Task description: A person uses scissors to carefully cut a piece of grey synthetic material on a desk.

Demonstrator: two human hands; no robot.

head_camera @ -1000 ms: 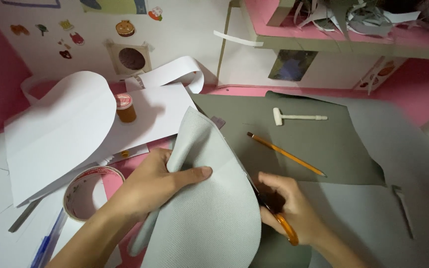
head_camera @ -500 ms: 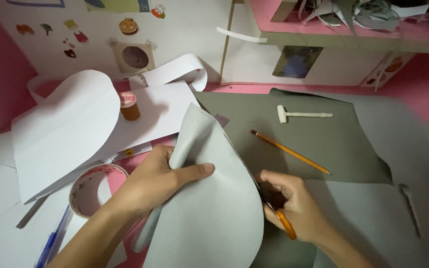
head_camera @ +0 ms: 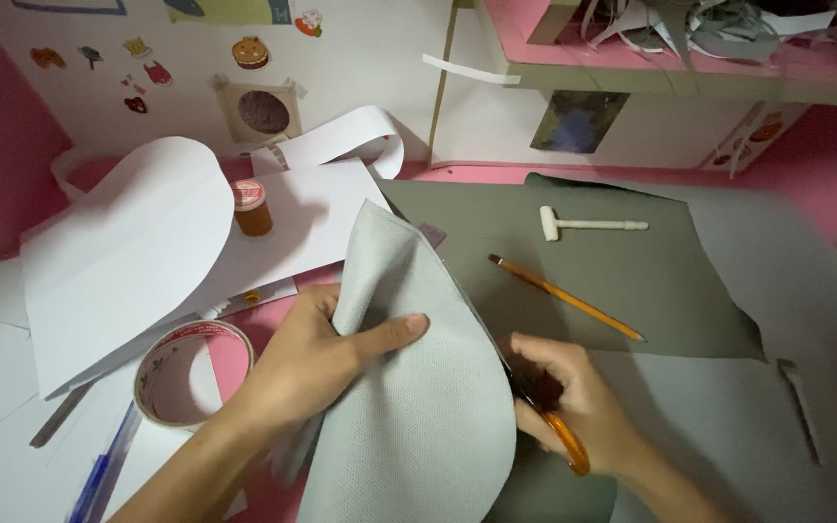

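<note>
My left hand grips the raised, curled edge of a grey textured sheet, thumb on its front face. My right hand is closed around orange-handled scissors, whose blades are hidden behind the lifted sheet, close against its edge. The sheet's darker side lies flat on the surface beyond my hands. An orange pencil rests on it, a short way past my right hand.
A small white hammer-shaped tool lies on the dark sheet. A tape roll and blue pen sit left. Curled white paper, a small brown bottle and a cardboard model house stand behind.
The hands and the sheet hold almost the same pose. The view has shifted slightly, and my right hand with the scissors has edged a little forward along the sheet.
</note>
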